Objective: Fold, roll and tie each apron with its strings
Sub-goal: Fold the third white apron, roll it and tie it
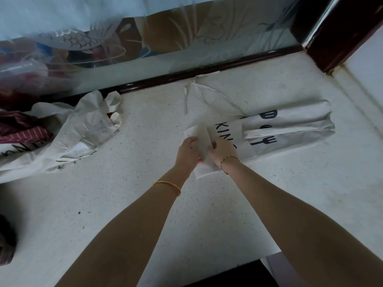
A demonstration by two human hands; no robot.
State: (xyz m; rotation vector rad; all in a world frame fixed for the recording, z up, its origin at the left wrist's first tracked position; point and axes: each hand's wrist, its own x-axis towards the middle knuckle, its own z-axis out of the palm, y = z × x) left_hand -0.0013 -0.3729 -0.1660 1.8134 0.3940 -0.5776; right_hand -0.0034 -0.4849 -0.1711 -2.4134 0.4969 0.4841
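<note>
White apron [290, 129], folded into a long strip, lies on the speckled counter [228, 204] right of centre, black print up, strings [199, 90] trailing toward the glass panel [145, 48]. Left hand [187, 152] and right hand [222, 152] sit side by side at its near end, fingers curled around the raised first roll. More aprons [68, 131] lie heaped at left.

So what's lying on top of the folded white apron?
On the folded white apron, a white strap lies along its length, across the black print. Both hands, left hand and right hand, grip its near end, hiding the fabric beneath them.
</note>
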